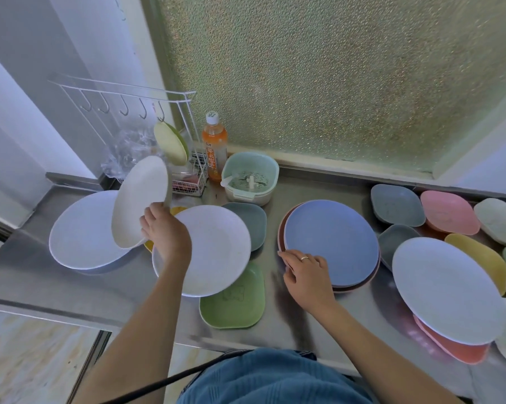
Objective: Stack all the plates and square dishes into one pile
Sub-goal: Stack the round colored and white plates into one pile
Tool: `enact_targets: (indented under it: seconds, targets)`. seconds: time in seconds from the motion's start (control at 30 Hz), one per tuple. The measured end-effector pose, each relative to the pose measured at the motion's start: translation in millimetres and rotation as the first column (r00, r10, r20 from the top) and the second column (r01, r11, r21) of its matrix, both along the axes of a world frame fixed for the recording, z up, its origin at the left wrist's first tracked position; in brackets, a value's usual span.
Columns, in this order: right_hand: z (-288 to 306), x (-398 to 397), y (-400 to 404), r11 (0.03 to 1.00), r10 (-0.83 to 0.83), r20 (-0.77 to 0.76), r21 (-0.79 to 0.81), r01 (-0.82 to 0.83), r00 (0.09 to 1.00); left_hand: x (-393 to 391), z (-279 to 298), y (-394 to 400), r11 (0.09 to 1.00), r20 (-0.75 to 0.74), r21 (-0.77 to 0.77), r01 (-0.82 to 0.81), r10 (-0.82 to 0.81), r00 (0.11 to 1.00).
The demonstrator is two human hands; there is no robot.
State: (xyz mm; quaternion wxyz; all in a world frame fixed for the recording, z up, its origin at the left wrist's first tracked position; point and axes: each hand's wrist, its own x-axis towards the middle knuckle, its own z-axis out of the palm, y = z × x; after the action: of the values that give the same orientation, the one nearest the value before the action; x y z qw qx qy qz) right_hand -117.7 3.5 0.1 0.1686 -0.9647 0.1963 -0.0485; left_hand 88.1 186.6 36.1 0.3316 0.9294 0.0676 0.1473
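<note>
The cream plate (139,201) is tilted up off the counter (36,275), the left hand (165,231) gripping its lower rim with closed fingers. It hangs left of the blue plate (332,243), which lies on a dark red plate (359,285) and looks like the pile being built. The right hand (307,271) rests at the blue plate's near-left edge, fingers curled but clasping nothing. Judging by this, a pick-up is in hand; next the cream plate must travel right, level out and settle on the blue one.
</note>
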Motion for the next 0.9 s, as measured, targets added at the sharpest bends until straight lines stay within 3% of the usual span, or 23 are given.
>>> enact_targets:
  seconds: [0.13, 0.23, 0.37, 0.5, 0.67, 0.83, 0.9]
  targets:
    - [9, 2, 0, 0.985, -0.085, 0.163, 0.162, 0.058, 0.983, -28, -8, -27, 0.973, 0.155, 0.126, 0.192, -0.21, 0.965]
    - [18, 5, -5, 0.933, -0.216, 0.251, 0.337, 0.123, 0.944, -48, -17, -41, 0.962, 0.258, 0.173, 0.213, -0.253, 0.933]
    - [29, 5, -12, 0.809, -0.39, 0.216, 0.545, 0.221, 0.895, -74, -27, -49, 0.936, 0.374, 0.199, 0.291, -0.347, 0.86]
    - [33, 8, -20, 0.715, -0.457, 0.203, 0.664, 0.221, 0.866, -89, -22, -64, 0.869, 0.445, 0.269, 0.415, -0.495, 0.747]
    - [49, 9, -30, 0.582, -0.577, 0.205, 0.782, 0.222, 0.791, -108, -23, -84, 0.667, 0.382, 0.453, 0.592, -0.745, 0.547]
    - [46, 1, -50, 0.612, -0.636, 0.168, 0.705, 0.359, 0.753, -123, -38, -104, 0.406, 0.261, 0.583, 0.704, -0.914, 0.311]
    - [41, -4, -58, 0.561, -0.713, 0.138, 0.701, 0.44, 0.688, -129, -42, -112, 0.312, 0.253, 0.634, 0.707, -0.948, 0.191]
